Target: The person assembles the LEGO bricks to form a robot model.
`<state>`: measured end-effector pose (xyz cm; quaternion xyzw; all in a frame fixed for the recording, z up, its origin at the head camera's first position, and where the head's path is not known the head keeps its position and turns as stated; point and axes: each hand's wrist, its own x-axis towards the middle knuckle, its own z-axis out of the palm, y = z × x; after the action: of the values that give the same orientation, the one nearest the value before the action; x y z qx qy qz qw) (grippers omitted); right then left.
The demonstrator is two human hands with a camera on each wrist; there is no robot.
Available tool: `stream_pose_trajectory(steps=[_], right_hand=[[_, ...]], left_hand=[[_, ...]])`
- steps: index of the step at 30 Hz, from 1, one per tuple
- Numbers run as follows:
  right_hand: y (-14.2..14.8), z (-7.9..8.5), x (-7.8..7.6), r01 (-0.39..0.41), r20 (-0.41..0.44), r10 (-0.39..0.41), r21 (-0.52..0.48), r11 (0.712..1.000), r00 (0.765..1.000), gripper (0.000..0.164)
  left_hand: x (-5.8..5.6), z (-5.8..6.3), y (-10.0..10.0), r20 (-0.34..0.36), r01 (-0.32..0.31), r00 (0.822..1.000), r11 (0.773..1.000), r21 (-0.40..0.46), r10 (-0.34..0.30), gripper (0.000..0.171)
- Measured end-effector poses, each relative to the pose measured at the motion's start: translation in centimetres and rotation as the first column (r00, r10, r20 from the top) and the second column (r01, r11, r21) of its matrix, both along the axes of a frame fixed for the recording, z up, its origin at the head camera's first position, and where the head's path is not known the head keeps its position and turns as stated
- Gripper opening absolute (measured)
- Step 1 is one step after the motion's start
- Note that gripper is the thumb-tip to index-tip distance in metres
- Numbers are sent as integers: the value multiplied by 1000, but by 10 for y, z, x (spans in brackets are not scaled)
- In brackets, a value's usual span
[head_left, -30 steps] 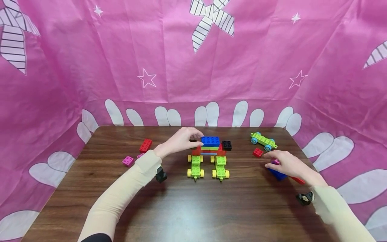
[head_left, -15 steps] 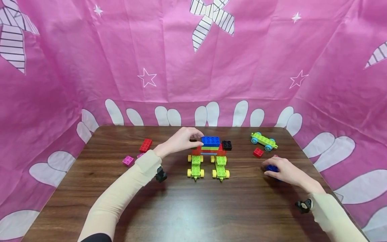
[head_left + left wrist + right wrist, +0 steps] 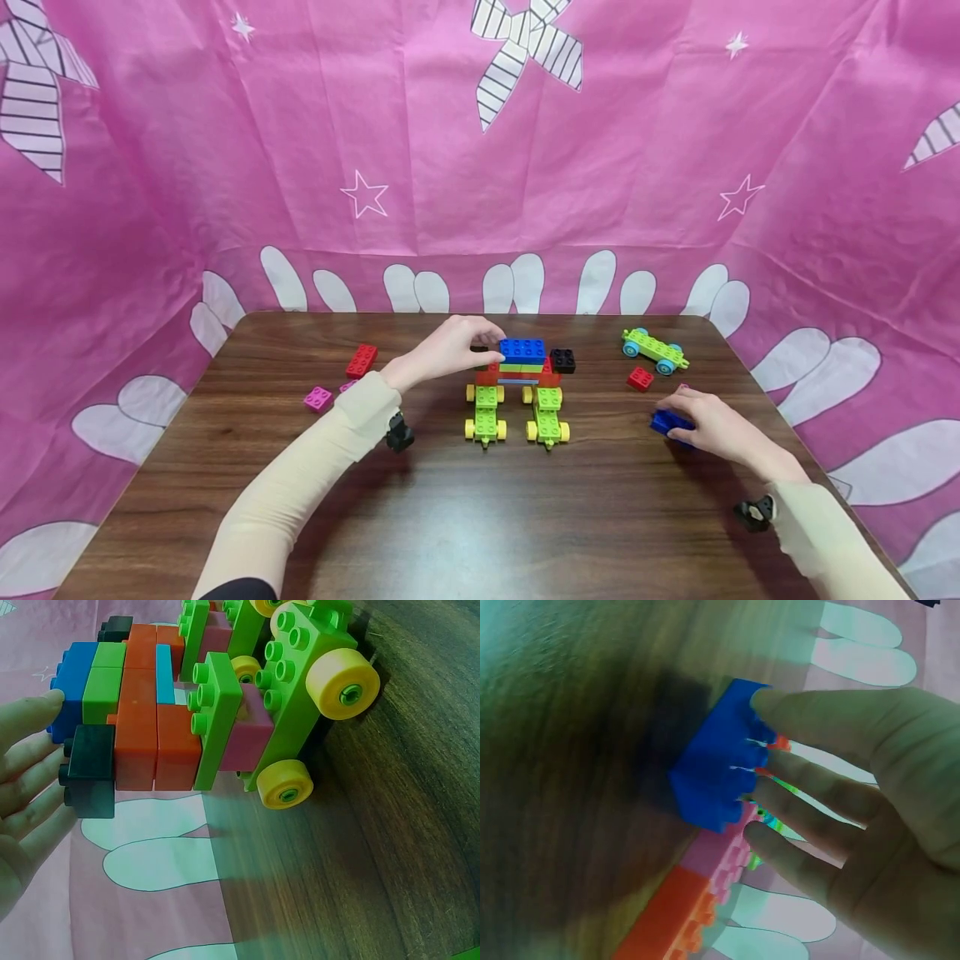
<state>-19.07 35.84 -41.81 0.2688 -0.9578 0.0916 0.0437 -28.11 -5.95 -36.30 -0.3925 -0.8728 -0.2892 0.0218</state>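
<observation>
L hand (image 3: 450, 343) half-curled, thumb + fingers pinching top of brick build (image 3: 519, 375); R hand (image 3: 708, 414) part-curled, pinching blue brick (image 3: 666, 422) well right of build, can't tell if brick touches table. Pink curtain (image 3: 450, 167) behind + both sides of build; dark wood-grain table (image 3: 465, 508) under it. Green wheeled base (image 3: 654, 350) right of build, toward back. R of build too, mostly blocked by R hand: red piece (image 3: 660, 915) + pink piece (image 3: 716, 847), end to end. Red brick (image 3: 362, 361) left of build, pink brick (image 3: 317, 399) farther left. Small red brick (image 3: 640, 378) right of build, near base.
</observation>
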Motion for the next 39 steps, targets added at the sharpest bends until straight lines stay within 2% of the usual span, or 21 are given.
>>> stream_pose_trajectory(steps=[4, 10, 13, 21, 26, 29, 39], right_hand=[[2, -5, -1, -15, 1, 15, 2, 1000, 1000, 39], [-7, -9, -5, 13, 68, -10, -45, 999, 998, 39], [-11, -10, -7, 15, 73, -11, -59, 998, 997, 37], [-5, -11, -5, 25, 109, -16, -80, 996, 994, 45], [-1, -13, -3, -12, 87, 19, -79, 997, 996, 48], [-1, -13, -4, -15, 107, 24, -80, 997, 994, 49], [-3, -17, -7, 13, 136, 9, -156, 988, 991, 41]], left_hand=[[-1, 0, 0, -2, -2, 1000, 1000, -4, 2, 31], [0, -1, 1, 25, -10, 1000, 1000, -4, 10, 31], [1, 0, 1, 35, -17, 999, 1000, -4, 17, 31], [2, 0, 1, 14, -1, 1000, 1000, 3, 1, 31], [2, 0, 0, 23, -5, 1000, 1000, 4, 4, 30], [3, 0, 0, 20, -4, 1000, 1000, 4, 4, 30], [3, -1, 0, 8, -1, 1000, 1000, 4, 1, 31]])
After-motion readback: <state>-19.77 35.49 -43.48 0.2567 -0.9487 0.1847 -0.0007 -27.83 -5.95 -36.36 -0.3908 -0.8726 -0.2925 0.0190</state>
